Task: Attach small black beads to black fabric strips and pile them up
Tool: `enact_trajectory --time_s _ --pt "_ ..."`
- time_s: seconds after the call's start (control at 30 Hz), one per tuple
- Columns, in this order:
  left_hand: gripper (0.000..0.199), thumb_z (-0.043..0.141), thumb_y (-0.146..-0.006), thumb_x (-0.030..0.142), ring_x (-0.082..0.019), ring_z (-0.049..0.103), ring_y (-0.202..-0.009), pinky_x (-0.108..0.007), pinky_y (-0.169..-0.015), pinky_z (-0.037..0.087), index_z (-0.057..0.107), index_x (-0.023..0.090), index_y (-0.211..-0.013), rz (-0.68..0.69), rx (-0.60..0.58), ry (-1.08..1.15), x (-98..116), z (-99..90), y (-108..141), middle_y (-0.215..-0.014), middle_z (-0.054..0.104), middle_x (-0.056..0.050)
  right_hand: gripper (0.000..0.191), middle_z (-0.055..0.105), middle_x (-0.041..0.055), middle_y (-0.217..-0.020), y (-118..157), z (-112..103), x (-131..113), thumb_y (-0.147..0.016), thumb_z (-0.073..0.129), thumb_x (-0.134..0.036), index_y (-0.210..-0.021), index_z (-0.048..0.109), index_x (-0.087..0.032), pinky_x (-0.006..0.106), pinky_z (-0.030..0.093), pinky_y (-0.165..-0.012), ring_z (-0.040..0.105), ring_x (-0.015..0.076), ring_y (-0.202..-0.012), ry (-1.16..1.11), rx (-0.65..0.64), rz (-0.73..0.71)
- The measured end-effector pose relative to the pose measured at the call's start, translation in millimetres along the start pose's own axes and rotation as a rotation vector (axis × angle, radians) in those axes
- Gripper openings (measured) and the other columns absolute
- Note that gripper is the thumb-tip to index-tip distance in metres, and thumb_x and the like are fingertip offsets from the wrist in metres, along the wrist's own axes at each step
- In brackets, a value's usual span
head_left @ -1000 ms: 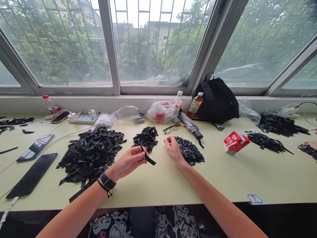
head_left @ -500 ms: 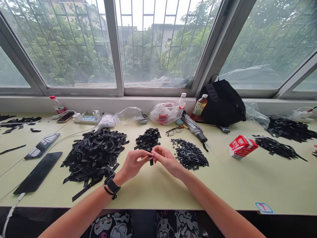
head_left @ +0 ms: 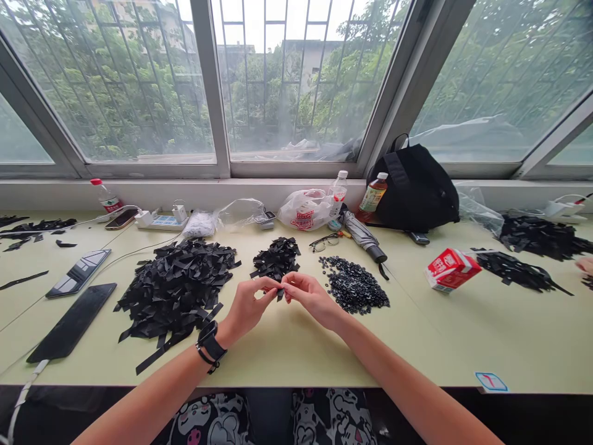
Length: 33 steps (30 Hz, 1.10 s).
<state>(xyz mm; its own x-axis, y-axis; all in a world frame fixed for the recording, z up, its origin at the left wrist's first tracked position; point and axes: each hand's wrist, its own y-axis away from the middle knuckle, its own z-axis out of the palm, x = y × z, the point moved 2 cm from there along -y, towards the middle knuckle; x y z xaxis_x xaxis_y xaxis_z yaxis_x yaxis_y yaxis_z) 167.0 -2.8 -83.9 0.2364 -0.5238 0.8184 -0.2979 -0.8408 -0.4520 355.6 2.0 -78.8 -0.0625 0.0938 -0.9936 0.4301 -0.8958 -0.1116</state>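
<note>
Near the table's middle, my left hand and my right hand meet at the fingertips, both closed in a pinch. Between them is a short black strip, its lower end hanging below the fingers. Whether a small ring is also pinched there, the fingers hide. Just beyond lies a small pile of short black strips. A larger heap of black strips spreads left of my left hand, reaching close to the wrist. To the right of my right hand lies a pile of small black rings.
A tablet-like dark slab and a phone lie at left. A folded umbrella, glasses and a plastic bag sit at the back. A red carton stands right. Another person's hand shows at the right edge.
My fingertips have shifted slightly left, and less of the black strip hangs below them. The other person's hand shows more at the right edge.
</note>
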Motion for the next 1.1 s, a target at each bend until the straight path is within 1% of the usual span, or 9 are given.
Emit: enact_trajectory --time_s 0.2,0.33,0.5,0.67,0.83,0.93,1.0,1.03,1.1 --pt "0.015 0.067 -0.097 0.031 -0.017 0.071 -0.080 -0.029 -0.077 0.054 0.074 0.021 -0.104 0.023 0.054 -0.032 0.7 1.6 1.0 -0.093 0.079 -0.004 0.029 0.064 0.0010 -0.080 -0.2 -0.5 -1.9 -0.091 0.073 -0.048 -0.094 0.070 -0.020 0.032 0.046 -0.078 0.057 0.0164 -0.076 -0.013 0.001 -0.010" --pt "0.014 0.066 -0.097 0.031 -0.017 0.069 -0.075 -0.029 -0.072 0.052 0.075 0.021 -0.094 0.055 0.059 -0.162 -0.5 1.7 1.9 -0.087 0.078 -0.003 0.028 0.064 0.0013 -0.079 0.7 -0.8 -2.5 -0.090 0.074 -0.048 -0.092 0.070 -0.020 0.033 0.046 -0.077 0.058 0.0170 -0.076 0.010 0.029 -0.016" --pt "0.010 0.066 -0.097 0.027 -0.017 0.069 -0.075 -0.030 -0.072 0.053 0.073 0.021 -0.096 0.118 0.060 -0.206 0.3 1.4 2.5 -0.086 0.078 -0.004 0.026 0.064 0.0012 -0.078 1.9 -1.9 -3.1 -0.089 0.075 -0.045 -0.089 0.070 -0.019 0.032 0.045 -0.076 0.057 0.0164 -0.074 0.012 0.046 -0.025" --pt "0.008 0.066 -0.096 0.024 -0.017 0.068 -0.073 -0.029 -0.070 0.051 0.073 0.021 -0.094 0.124 0.049 -0.211 0.5 1.4 3.8 -0.084 0.077 -0.003 0.024 0.062 -0.0001 -0.075 3.5 -1.8 -3.0 -0.087 0.077 -0.041 -0.083 0.070 -0.019 0.031 0.044 -0.072 0.054 0.0150 -0.071 0.014 0.055 -0.043" --pt "0.011 0.066 -0.095 0.027 -0.017 0.068 -0.073 -0.029 -0.071 0.051 0.076 0.021 -0.092 0.057 0.039 -0.187 1.7 0.0 3.8 -0.083 0.077 -0.004 0.024 0.063 0.0012 -0.079 4.6 1.7 -4.9 -0.090 0.073 -0.043 -0.087 0.068 -0.020 0.032 0.047 -0.072 0.057 0.0161 -0.074 0.082 0.046 -0.063" --pt "0.018 0.066 -0.095 0.034 -0.018 0.069 -0.074 -0.029 -0.071 0.054 0.078 0.020 -0.090 -0.037 0.035 -0.084 3.2 -1.4 0.5 -0.085 0.079 -0.005 0.028 0.067 0.0044 -0.094 5.5 4.0 -5.8 -0.091 0.072 -0.044 -0.108 0.067 -0.022 0.034 0.053 -0.076 0.062 0.0178 -0.079 0.215 0.091 -0.147" --pt "0.022 0.066 -0.094 0.037 -0.020 0.072 -0.077 -0.029 -0.072 0.055 0.079 0.019 -0.090 -0.112 -0.006 0.014 4.6 -1.8 -2.6 -0.088 0.080 -0.007 0.036 0.067 0.0065 -0.106 6.6 5.0 -5.9 -0.092 0.071 -0.040 -0.124 0.062 -0.026 0.037 0.055 -0.079 0.064 0.0178 -0.080 0.338 0.122 -0.244" --pt "0.024 0.066 -0.094 0.039 -0.020 0.072 -0.077 -0.029 -0.071 0.056 0.079 0.019 -0.091 -0.144 -0.035 0.058 5.8 -2.0 -3.9 -0.088 0.080 -0.007 0.037 0.067 0.0068 -0.108 7.3 5.3 -5.6 -0.093 0.069 -0.038 -0.127 0.061 -0.027 0.038 0.055 -0.080 0.064 0.0179 -0.080 0.399 0.124 -0.288" --pt "0.028 0.064 -0.095 0.041 -0.020 0.073 -0.077 -0.027 -0.068 0.055 0.080 0.018 -0.093 -0.185 -0.111 0.114 9.9 -2.8 -4.4 -0.086 0.080 -0.008 0.027 0.069 0.0065 -0.103 8.4 5.3 -4.6 -0.096 0.065 -0.034 -0.122 0.065 -0.028 0.038 0.055 -0.080 0.065 0.0192 -0.081 0.500 0.082 -0.345"
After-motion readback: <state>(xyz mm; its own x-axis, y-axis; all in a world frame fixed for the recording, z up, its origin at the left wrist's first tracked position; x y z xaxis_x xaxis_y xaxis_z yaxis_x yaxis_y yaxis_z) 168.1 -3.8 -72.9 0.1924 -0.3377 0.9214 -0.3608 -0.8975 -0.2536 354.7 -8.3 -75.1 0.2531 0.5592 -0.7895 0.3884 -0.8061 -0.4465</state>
